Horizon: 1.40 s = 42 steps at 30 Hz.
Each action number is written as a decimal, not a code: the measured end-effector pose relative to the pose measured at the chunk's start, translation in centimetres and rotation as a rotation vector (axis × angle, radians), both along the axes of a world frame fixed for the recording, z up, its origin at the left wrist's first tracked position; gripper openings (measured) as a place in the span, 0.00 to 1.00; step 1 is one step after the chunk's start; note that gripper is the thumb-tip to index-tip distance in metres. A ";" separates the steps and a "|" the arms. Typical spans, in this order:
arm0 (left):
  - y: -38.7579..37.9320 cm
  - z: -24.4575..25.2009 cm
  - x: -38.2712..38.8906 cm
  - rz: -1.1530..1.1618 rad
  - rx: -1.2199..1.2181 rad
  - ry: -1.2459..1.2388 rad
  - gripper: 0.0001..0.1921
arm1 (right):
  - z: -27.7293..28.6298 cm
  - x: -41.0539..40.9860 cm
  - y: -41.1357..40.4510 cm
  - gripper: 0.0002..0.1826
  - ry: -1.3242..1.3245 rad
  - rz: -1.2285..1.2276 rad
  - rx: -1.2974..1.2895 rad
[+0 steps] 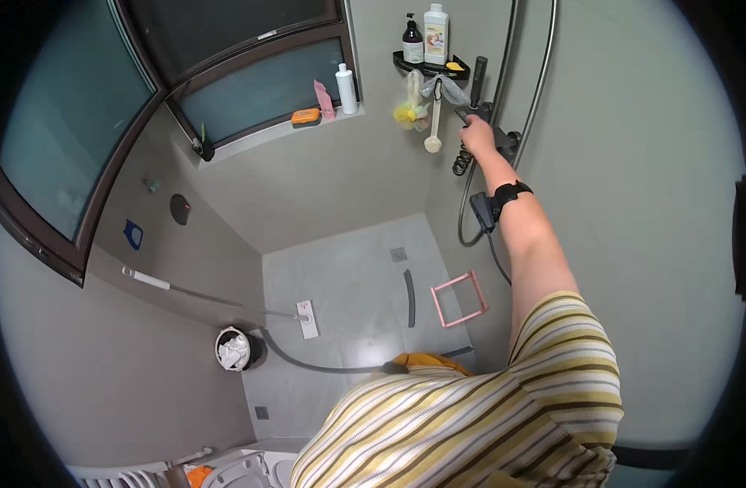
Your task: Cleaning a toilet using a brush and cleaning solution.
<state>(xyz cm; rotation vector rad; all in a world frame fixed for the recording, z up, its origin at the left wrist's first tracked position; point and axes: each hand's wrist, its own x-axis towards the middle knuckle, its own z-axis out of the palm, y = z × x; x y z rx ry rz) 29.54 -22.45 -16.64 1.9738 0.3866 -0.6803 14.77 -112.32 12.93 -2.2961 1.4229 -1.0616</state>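
My right hand (478,135) reaches out to the black shower fixture (504,141) on the right-hand wall. Its curled fingers are at a flat dark part of the fixture; whether they grip it or only touch it is hard to see. A dark upright handle (478,79) stands just above the hand, and a black coiled hose (462,161) hangs below it. Left of the hand, a white long-handled brush (434,122) and a yellow bath puff (411,114) hang under a black corner shelf (431,68). My left hand is out of view.
Two bottles stand on the shelf, a dark pump bottle (412,43) and a white bottle (436,35). A pink frame (459,299) leans low by the right wall. A flat mop (308,319) and a bin (234,349) are left. An open window (74,140) juts in.
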 end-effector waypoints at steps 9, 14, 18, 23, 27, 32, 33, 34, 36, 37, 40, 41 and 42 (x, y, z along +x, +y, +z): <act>-1.4 1.3 -0.1 0.021 0.088 0.003 0.10 | 4.4 2.9 -9.4 0.31 -0.117 -0.297 0.098; -1.2 2.5 0.2 0.022 0.141 0.005 0.11 | 4.9 4.3 -13.4 0.39 -0.149 -0.315 0.230; -1.2 2.8 0.3 0.019 0.164 0.004 0.11 | 4.6 3.9 -16.6 0.32 -0.052 -0.269 0.251; -0.5 3.2 -0.1 0.030 0.191 -0.003 0.11 | 4.3 4.6 -17.1 0.27 -0.229 -0.250 -0.049; -0.2 3.6 0.0 -0.012 0.215 0.008 0.11 | 5.4 7.2 -14.2 0.28 -0.286 -0.081 -0.271; 0.3 4.5 0.2 -0.029 0.241 0.004 0.11 | -0.4 10.9 -0.8 0.24 0.126 0.148 -0.170; 0.5 4.5 0.3 -0.039 0.246 0.005 0.11 | -1.2 10.0 -0.2 0.24 0.130 0.144 -0.168; 0.7 4.6 0.4 -0.047 0.250 0.005 0.11 | -1.8 9.2 0.1 0.24 0.088 0.100 -0.155; 1.1 4.7 0.4 -0.060 0.258 0.006 0.11 | -2.1 8.3 0.1 0.25 0.046 0.002 -0.095; 1.3 4.7 0.4 -0.064 0.262 0.006 0.11 | -1.8 8.1 0.0 0.25 0.048 0.003 -0.094; 1.8 4.8 0.0 -0.081 0.271 0.011 0.11 | -1.1 7.3 0.1 0.24 0.157 -0.076 -0.051; 2.1 4.8 -0.2 -0.085 0.272 0.012 0.11 | -1.3 7.4 -0.3 0.24 0.160 -0.073 -0.053; 2.1 4.7 -0.3 -0.091 0.273 0.014 0.11 | -2.1 7.7 -0.9 0.23 0.278 -0.098 -0.002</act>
